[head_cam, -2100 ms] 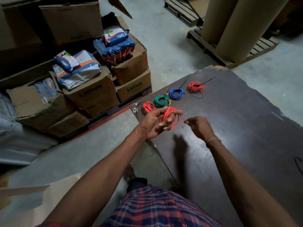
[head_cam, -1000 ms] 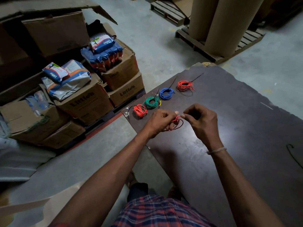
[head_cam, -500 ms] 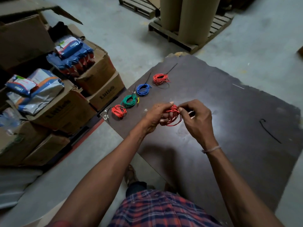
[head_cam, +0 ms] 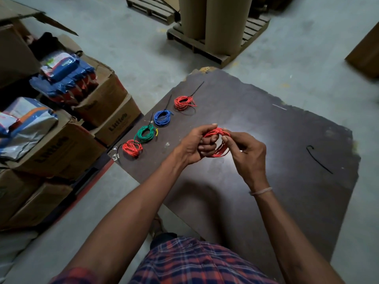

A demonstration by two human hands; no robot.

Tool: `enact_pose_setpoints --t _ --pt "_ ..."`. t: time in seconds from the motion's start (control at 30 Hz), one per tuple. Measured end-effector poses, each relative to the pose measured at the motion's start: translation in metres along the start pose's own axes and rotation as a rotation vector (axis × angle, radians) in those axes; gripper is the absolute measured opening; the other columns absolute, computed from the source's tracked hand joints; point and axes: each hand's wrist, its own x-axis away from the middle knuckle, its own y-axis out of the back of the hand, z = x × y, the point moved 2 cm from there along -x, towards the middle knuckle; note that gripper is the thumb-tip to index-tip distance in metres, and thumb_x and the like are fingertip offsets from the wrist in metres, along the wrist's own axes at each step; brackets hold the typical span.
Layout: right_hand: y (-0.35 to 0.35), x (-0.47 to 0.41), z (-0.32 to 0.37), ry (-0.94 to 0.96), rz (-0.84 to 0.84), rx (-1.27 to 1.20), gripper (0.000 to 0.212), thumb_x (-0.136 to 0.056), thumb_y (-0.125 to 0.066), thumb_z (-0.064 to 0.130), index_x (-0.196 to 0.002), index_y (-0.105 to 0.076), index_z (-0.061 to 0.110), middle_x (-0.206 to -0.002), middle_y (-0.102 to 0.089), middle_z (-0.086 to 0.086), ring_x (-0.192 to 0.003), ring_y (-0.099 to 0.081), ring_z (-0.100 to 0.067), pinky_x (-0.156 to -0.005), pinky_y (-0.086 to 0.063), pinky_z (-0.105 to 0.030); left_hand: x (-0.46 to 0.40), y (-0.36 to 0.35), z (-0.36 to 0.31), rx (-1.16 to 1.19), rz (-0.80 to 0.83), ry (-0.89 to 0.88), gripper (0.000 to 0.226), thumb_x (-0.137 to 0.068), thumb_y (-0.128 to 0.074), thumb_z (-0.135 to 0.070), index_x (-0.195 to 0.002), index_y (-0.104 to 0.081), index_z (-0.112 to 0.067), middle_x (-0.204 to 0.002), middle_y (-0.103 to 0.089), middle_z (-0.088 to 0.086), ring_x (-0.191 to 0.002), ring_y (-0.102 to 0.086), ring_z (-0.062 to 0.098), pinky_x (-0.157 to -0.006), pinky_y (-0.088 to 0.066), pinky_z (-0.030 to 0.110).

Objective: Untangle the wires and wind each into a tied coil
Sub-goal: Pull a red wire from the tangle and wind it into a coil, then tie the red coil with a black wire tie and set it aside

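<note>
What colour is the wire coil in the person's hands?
Red, seen in the head view: the wire coil.

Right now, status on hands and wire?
Left hand and right hand both gripping red wire coil, untied. Four coils already down. Black tie free on board.

The dark board lies on a grey concrete floor. Left of the board stand stacked cardboard boxes topped with blue packets. Beyond the board, 2 brown paper rolls stand upright on a wooden pallet.
</note>
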Motion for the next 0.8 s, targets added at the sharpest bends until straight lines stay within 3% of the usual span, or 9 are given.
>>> enact_pose_setpoints --t 0.13,0.3,0.47,0.63,0.8 --pt "0.011 0.001 -0.010 -0.226 -0.038 -0.303 0.023 -0.090 -0.078 0.009 -0.113 -0.077 0.004 -0.107 -0.079 -0.006 -0.103 -0.074 -0.023 -0.095 -0.059 -0.042 -0.014 -0.012 -0.002 -0.056 0.028 0.032 0.050 -0.103 -0.047 -0.033 -0.059 -0.049 -0.011 -0.041 -0.020 -0.008 -0.033 -0.018 0.007 -0.042 -0.010 0.025" --pt "0.025 0.003 -0.022 -0.339 -0.113 -0.395 0.024 -0.089 -0.079 0.007 -0.112 -0.076 0.002 -0.105 -0.078 -0.009 -0.102 -0.074 -0.028 -0.095 -0.058 -0.044 -0.034 -0.033 0.000 -0.212 -0.112 -0.012 0.041 -0.101 -0.055 -0.032 -0.064 -0.048 -0.015 -0.045 -0.023 -0.007 -0.035 -0.018 0.007 -0.045 -0.008 0.023" --pt "0.035 0.004 -0.043 -0.428 -0.223 -0.400 0.023 -0.089 -0.080 0.012 -0.111 -0.078 0.004 -0.101 -0.079 -0.010 -0.097 -0.075 -0.028 -0.092 -0.060 -0.045 -0.050 -0.046 0.012 -0.078 -0.090 -0.038 0.040 -0.103 -0.052 -0.028 -0.066 -0.035 -0.022 -0.050 -0.023 -0.007 -0.037 -0.017 0.006 -0.044 -0.007 0.022" --pt "0.038 0.009 -0.069 -0.544 -0.274 -0.436 0.021 -0.089 -0.078 0.010 -0.109 -0.078 0.003 -0.095 -0.079 -0.011 -0.086 -0.074 -0.022 -0.088 -0.061 -0.045 -0.066 -0.052 0.028 0.000 -0.097 -0.046 0.032 -0.104 -0.049 -0.013 -0.074 -0.040 -0.021 -0.050 -0.027 -0.006 -0.035 -0.022 0.005 -0.038 -0.014 0.015" --pt "0.055 0.013 -0.091 -0.574 -0.130 -0.367 0.024 -0.092 -0.077 0.018 -0.113 -0.078 0.006 -0.102 -0.079 -0.010 -0.094 -0.075 -0.022 -0.086 -0.062 -0.038 -0.085 -0.051 0.043 -0.043 -0.102 -0.045 0.033 -0.104 -0.051 -0.011 -0.073 -0.043 -0.020 -0.048 -0.032 -0.007 -0.034 -0.024 0.004 -0.036 -0.020 0.011"
